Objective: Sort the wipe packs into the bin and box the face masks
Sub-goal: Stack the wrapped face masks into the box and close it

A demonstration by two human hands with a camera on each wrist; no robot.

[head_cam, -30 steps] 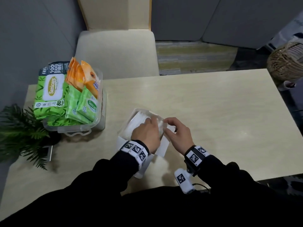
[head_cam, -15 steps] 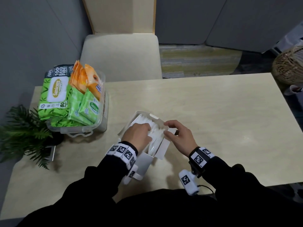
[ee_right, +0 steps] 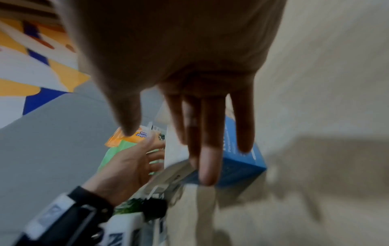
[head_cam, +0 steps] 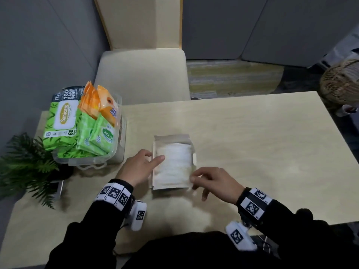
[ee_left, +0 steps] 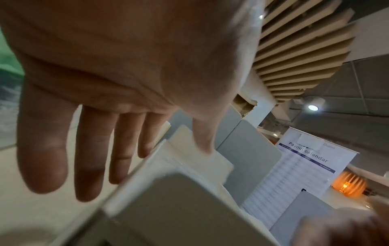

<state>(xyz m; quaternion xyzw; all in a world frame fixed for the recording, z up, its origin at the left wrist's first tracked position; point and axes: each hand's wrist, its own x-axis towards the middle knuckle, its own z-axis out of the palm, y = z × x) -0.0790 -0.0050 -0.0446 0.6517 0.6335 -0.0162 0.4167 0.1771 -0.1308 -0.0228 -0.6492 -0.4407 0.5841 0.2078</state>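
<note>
An open cardboard box point(head_cam: 171, 137) lies mid-table, full of white face masks point(head_cam: 174, 164); its blue side point(ee_right: 242, 164) shows in the right wrist view. My left hand point(head_cam: 153, 159) lies at the box's left wall, fingers straight, index fingertip on the masks. In the left wrist view, that left hand point(ee_left: 105, 149) is spread over the box's edge point(ee_left: 179, 208). My right hand point(head_cam: 196, 177) reaches to the near right corner, its straight fingers point(ee_right: 207, 166) touching the box's side. A clear bin point(head_cam: 116, 158) at far left holds green and orange wipe packs point(head_cam: 87, 129).
A potted fern point(head_cam: 25, 167) stands at the table's left edge beside the bin, with a small flat device point(head_cam: 56, 188) by it. A cream chair point(head_cam: 141, 74) faces the far side. A wicker basket point(head_cam: 342, 82) sits off the far right corner.
The box has been turned square to me. My left hand came off the top of the masks to the box's left side; my right hand shifted to the near right corner.
</note>
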